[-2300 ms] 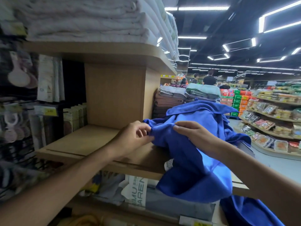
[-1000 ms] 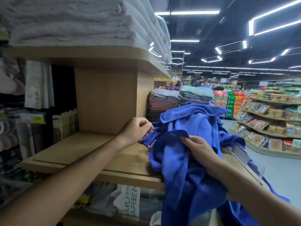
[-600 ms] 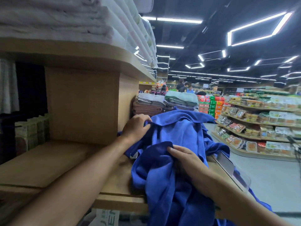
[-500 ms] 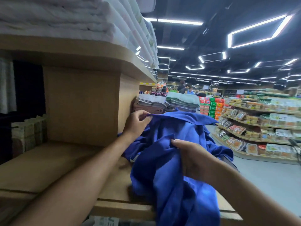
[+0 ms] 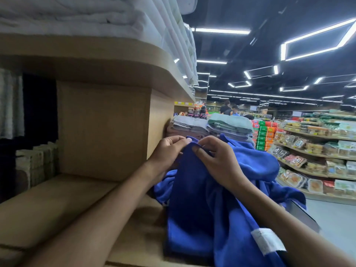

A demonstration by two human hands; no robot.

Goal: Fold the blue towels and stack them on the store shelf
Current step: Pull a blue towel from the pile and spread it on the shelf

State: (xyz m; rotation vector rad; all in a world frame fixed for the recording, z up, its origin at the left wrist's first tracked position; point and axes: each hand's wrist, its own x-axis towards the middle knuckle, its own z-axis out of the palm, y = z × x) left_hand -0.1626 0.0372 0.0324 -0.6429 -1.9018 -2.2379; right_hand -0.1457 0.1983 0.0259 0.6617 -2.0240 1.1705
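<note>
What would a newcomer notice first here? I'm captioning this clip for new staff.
The bright blue towel heaped on the wooden shelf at centre, with the left hand and right hand pinching its top edge together. Next, the white towels stacked overhead at upper left, and the food shelves along the aisle on the right.

We see the left hand (image 5: 169, 151) and right hand (image 5: 217, 160) pinching a blue towel (image 5: 202, 209) over the wooden shelf (image 5: 57, 209).
</note>
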